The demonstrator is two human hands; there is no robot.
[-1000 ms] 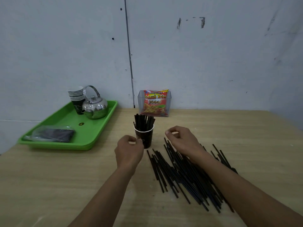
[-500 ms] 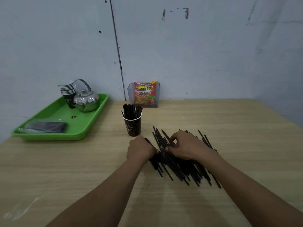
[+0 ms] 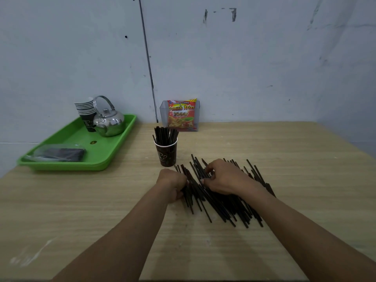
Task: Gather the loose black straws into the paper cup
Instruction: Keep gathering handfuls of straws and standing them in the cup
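Loose straws (image 3: 223, 202): one heap on the bench (image 3: 284, 149), under both hands, too many to count.
Left hand (image 3: 173, 183): curled round straws at the heap's left edge.
Right hand (image 3: 225, 178): atop the heap, pinching straws.
Paper cup (image 3: 166, 154): one, just beyond the hands, holding upright straws.
Around: one green tray (image 3: 101, 145), one kettle (image 3: 109, 124), one cup stack (image 3: 85, 107), one snack packet (image 3: 182, 115).

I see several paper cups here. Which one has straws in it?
The lone dark paper cup standing on the wooden table, bristling with black straws. The other cups sit nested in a stack on the green tray beside the kettle.
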